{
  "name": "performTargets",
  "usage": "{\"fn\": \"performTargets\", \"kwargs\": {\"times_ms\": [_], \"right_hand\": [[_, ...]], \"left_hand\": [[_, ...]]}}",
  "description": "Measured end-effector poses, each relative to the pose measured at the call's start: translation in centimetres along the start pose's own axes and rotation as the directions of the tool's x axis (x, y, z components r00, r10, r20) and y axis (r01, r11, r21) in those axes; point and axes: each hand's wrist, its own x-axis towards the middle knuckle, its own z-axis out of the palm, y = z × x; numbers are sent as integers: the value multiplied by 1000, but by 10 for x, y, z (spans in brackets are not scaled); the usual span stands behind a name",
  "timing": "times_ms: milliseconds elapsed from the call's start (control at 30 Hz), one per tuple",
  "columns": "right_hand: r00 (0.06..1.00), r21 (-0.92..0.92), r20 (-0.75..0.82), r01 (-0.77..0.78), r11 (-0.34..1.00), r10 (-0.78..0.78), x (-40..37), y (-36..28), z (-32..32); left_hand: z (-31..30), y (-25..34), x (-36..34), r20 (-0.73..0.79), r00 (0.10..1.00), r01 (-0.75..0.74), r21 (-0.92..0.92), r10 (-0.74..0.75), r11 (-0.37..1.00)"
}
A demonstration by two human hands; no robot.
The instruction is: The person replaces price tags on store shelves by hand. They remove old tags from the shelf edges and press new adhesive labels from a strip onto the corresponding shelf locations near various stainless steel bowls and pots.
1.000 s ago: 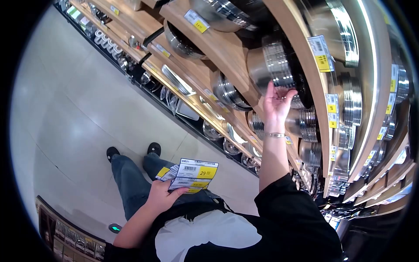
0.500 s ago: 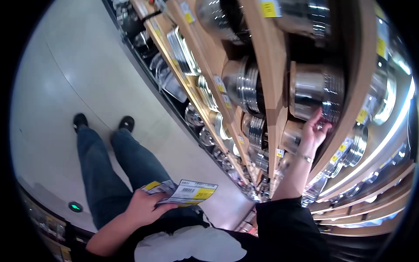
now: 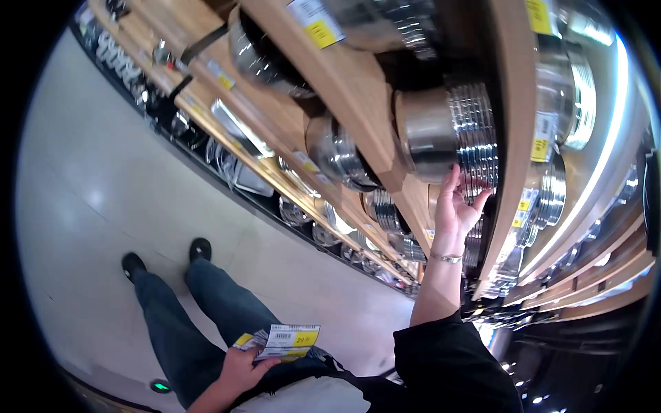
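Yellow-and-white price labels (image 3: 292, 337) are fanned out in my left hand (image 3: 242, 373), whose fingers are closed on them low in front of my body. My right hand (image 3: 460, 212) reaches up into a wooden shelf. Its thumb is spread from the fingers, and nothing shows in its grasp. The fingertips lie against or just beside a stack of nested stainless-steel basins (image 3: 430, 134), at the rims on the lower side; whether they touch is hard to tell.
Wooden shelves (image 3: 344, 76) hold several more stacks of metal basins (image 3: 337, 151) and trays (image 3: 241, 129). Shelf-edge price labels (image 3: 544, 134) run along the boards. Grey floor (image 3: 103, 199) lies at left, with a green floor light (image 3: 160, 387).
My right hand has opened, its thumb moving away from the fingers beside the basins. The view has shifted, and the labels in my left hand appear lower.
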Motion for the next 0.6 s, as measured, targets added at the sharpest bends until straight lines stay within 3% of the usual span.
{"fn": "performTargets", "kwargs": {"times_ms": [67, 100, 133, 200, 300, 400, 467, 533, 567, 600], "right_hand": [[998, 23, 58, 8, 1000, -10, -5, -1, 4], [1000, 13, 6, 1, 1000, -1, -11, 2, 4], [995, -58, -48, 84, 995, -87, -12, 7, 2], [994, -177, 17, 108, 978, -107, -17, 13, 4], [991, -201, 75, -90, 975, 107, -12, 4, -3], [941, -395, -10, -316, 863, 339, -16, -2, -7], [942, -305, -58, -333, 892, 332, -19, -8, -4], [929, -690, -111, -328, 645, 353, -32, -15, 6], [968, -910, -168, -225, 348, 188, -45, -23, 13], [990, -994, 109, 107, -26, -91, -52, -28, 3]], "left_hand": [[3, 15, -1, -59, 994, 90, -61, -94, 994], [4, 12, -5, -8, 992, 124, -19, -124, 992], [2, 20, -5, -21, 994, 103, -25, -104, 994], [-3, 33, -1, -39, 999, 30, 25, -29, 999], [-8, 49, 3, -29, 995, 93, -25, -94, 995], [-14, 52, 6, -22, 999, 46, 105, -44, 993], [-15, 62, 8, -21, 999, 52, 125, -50, 991], [-17, 71, 12, -6, 987, 162, 112, -162, 980], [-17, 78, 13, -13, 991, 131, 122, -131, 984], [-18, 83, 13, -20, 992, 124, 140, -122, 982]]}}
